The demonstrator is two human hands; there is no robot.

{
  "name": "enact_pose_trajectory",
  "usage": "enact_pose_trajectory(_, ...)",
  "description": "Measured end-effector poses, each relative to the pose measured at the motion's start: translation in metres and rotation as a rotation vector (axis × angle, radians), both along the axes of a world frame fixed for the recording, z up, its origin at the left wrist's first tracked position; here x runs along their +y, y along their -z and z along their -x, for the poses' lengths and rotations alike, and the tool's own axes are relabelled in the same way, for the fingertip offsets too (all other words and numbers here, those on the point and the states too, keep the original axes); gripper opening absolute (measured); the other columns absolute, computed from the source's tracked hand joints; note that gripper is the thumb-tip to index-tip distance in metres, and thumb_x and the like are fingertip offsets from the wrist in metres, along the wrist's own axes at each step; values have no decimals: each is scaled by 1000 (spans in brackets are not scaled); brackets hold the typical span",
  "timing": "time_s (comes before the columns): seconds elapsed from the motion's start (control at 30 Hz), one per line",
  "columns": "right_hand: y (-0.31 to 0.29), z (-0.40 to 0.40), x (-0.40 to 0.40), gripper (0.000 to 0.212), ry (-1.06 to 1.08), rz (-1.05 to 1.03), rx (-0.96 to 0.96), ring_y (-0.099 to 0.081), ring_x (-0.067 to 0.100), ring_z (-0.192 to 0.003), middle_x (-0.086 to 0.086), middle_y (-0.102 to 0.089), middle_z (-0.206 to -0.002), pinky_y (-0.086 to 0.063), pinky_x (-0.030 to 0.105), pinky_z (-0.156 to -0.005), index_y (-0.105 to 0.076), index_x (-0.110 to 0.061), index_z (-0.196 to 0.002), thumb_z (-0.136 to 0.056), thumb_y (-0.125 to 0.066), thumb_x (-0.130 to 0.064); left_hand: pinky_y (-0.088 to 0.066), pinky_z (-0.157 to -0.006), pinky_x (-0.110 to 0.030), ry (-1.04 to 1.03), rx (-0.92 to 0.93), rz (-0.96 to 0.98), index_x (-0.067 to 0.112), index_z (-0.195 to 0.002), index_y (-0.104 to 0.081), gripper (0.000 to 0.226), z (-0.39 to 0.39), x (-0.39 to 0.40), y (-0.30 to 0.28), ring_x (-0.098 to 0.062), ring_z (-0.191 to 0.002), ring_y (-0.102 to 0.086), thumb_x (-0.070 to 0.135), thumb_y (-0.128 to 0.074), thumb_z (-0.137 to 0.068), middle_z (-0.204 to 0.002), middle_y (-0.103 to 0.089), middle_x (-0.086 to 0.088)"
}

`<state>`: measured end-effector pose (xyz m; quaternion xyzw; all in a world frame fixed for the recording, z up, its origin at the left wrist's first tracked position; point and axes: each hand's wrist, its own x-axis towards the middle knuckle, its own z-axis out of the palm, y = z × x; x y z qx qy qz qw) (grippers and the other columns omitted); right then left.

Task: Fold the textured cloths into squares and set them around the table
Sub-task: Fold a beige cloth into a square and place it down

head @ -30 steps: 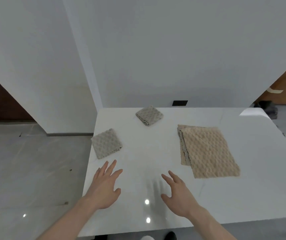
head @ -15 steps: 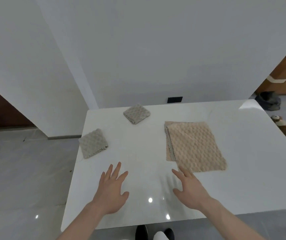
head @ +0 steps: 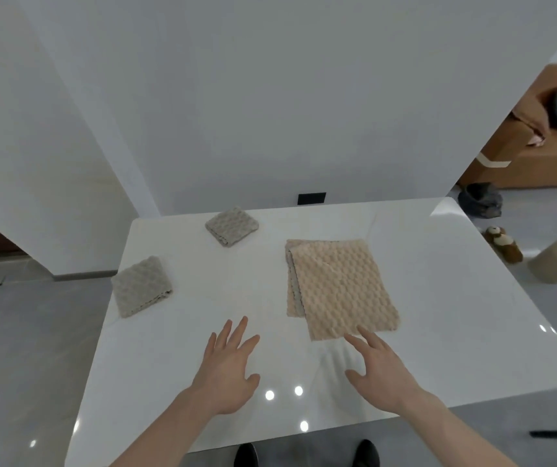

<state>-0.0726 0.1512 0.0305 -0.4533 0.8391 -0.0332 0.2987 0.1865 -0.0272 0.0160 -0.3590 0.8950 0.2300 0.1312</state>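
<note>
Beige textured cloth (head: 341, 286), half-folded, lying at tabletop (head: 438, 298) two o'clock; right hand (head: 376, 369) reaching, fingers spread, empty; left hand (head: 228, 365) hovering open. Risk: layers slipping apart on glossy surface, skewing the square.

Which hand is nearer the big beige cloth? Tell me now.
Right. The right hand has its fingertips at the near edge of the beige cloth; the left hand hovers over bare table, off to the cloth's near left.
</note>
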Motion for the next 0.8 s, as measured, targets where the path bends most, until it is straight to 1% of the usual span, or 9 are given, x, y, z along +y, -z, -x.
enact_pose_trajectory(0.17,6,41,9,71,-74,37,-51,-10,20,-154,-6,-4,-168,-19,38,-124,-20,-36,-157,-95,-54,-42,13,-122,-40,-75,-23,5,31,-162,-12,72,36,29,5,-23,-154,21,46,-44,-99,-166,22,6)
enact_pose_trajectory(0.33,10,106,38,70,-155,66,-64,-13,18,-153,-6,-6,-167,-20,35,-123,-23,-35,-157,-95,-55,-41,10,-125,-42,-175,-48,-1,31,-161,-14,72,90,75,13,-23,-154,19,45,-46,-98,-167,20,5)
enact_pose_trajectory(0.4,16,132,52,71,-175,36,-61,-14,19,-153,-5,-6,-168,-19,36,-123,-22,-34,-157,-95,-55,-42,10,-125,-42,-207,-50,-17,32,-161,-15,72,112,92,12,-22,-154,19,45,-47,-98,-167,19,6)
enact_pose_trajectory(0.53,24,171,69,73,-233,-31,-55,-11,22,-154,-2,-4,-168,-18,39,-124,-19,-32,-158,-94,-54,-42,9,-125,-41,-219,-49,-8,32,-161,-15,71,151,124,6,-22,-155,18,45,-47,-98,-168,18,6)
enact_pose_trajectory(0.67,26,189,66,72,-250,-4,-66,-11,21,-154,-3,-5,-168,-17,38,-124,-20,-32,-158,-94,-53,-42,8,-126,-42,-188,-60,5,31,-161,-16,72,175,137,3,-22,-155,17,46,-46,-98,-168,18,5)
enact_pose_trajectory(0.8,30,196,58,71,-243,22,-75,-12,20,-154,-4,-5,-168,-17,36,-124,-20,-32,-158,-95,-53,-40,7,-126,-41,-165,-60,8,32,-160,-18,71,191,129,8,-23,-156,13,46,-47,-97,-169,15,4)
